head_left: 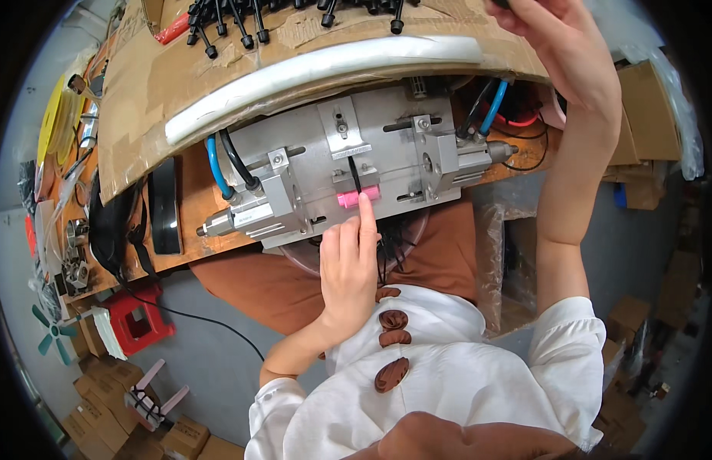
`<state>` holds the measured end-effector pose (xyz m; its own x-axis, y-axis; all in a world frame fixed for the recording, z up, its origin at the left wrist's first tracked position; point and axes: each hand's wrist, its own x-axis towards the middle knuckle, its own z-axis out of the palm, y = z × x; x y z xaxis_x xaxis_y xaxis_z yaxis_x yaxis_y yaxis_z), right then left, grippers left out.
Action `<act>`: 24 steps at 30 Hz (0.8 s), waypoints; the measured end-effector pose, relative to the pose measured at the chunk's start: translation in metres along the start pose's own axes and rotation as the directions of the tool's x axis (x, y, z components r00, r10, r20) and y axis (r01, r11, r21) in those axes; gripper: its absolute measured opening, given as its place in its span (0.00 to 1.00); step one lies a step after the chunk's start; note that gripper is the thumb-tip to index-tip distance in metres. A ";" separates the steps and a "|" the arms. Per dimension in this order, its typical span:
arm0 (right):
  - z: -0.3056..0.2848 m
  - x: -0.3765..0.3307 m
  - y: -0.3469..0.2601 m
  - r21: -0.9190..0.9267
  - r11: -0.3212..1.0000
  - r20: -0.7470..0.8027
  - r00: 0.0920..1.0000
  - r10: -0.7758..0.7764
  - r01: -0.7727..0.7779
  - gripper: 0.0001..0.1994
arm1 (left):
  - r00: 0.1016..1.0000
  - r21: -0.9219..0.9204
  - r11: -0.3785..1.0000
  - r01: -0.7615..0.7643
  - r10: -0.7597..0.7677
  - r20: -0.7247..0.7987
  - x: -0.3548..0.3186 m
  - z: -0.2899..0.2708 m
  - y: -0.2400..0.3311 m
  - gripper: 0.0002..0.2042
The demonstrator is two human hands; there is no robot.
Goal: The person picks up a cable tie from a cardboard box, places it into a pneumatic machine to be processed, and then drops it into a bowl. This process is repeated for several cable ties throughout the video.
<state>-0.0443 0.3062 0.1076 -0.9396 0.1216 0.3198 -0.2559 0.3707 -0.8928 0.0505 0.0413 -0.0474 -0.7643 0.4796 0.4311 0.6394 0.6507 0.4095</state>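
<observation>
Metal fixture at the near edge of the bench, partly under a cardboard sheet. Left hand, forefinger extended and other fingers loosely curled, holds nothing; its fingertip touches the pink block, where a black part stands. Right hand is raised at the far edge; its grip cannot be told.

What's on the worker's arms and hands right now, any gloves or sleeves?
No gloves: both the left hand and right hand are bare. Short white sleeves end near the elbows, leaving the forearms uncovered. No watch, rings or markings are visible.
</observation>
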 end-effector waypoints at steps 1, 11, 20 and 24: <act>-0.004 -0.004 0.003 -0.003 1.000 -0.004 1.000 -0.002 0.002 0.07 | 0.999 0.059 0.998 -0.018 0.016 0.031 0.001 0.003 -0.001 0.27; 0.018 -0.084 0.019 0.456 0.882 -0.090 0.992 -0.086 0.118 0.14 | 0.990 0.062 0.998 -0.021 0.012 0.137 0.001 -0.002 -0.002 0.32; 0.133 -0.187 0.058 -0.345 0.884 0.134 0.949 -0.285 0.315 0.31 | 0.963 0.181 0.981 -0.074 0.117 -0.244 0.146 -0.061 -0.048 0.17; 0.149 -0.185 0.064 -0.364 0.883 0.197 0.951 -0.239 0.297 0.32 | 0.952 0.225 0.944 -0.242 0.275 -0.133 0.209 -0.070 -0.109 0.14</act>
<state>0.0792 0.1701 -0.0559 -0.8769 -0.1543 0.4552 -0.4226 0.6987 -0.5773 -0.1731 0.0292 0.0544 -0.5405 0.5576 0.6300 0.7693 0.6307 0.1017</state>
